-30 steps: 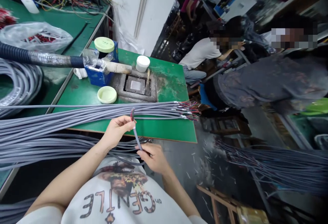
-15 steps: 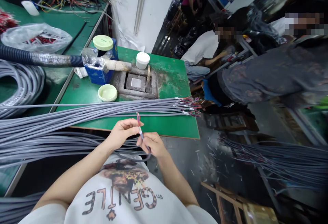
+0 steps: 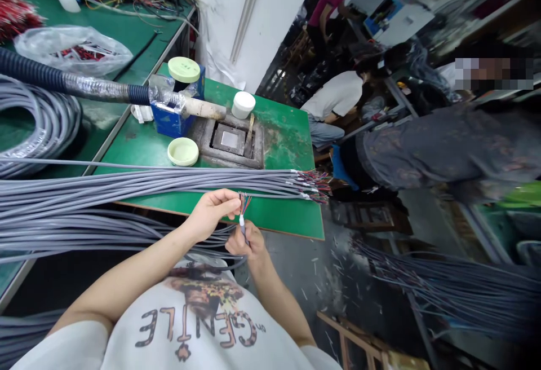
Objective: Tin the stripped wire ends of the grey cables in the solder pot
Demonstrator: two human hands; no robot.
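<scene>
My right hand is closed around a grey cable, just below a white band near its end. From that end a fan of thin coloured wires sticks upward. My left hand pinches at the left side of these wires with thumb and forefinger. Behind my hands, a bundle of grey cables lies across the green table, their stripped ends showing coloured wires at the right. More grey cables run lower down, at the table's front edge.
A solder pot is set in the table, with a scraper-like stick on it. Around it are a white tub, a pale green lid, a blue box and an extraction hose. Several people work at the right.
The coloured wires have spread from a tight bunch into a fan. Both hands and the cable end stand slightly further right in view, and my left fingers have shifted up along the wires.
</scene>
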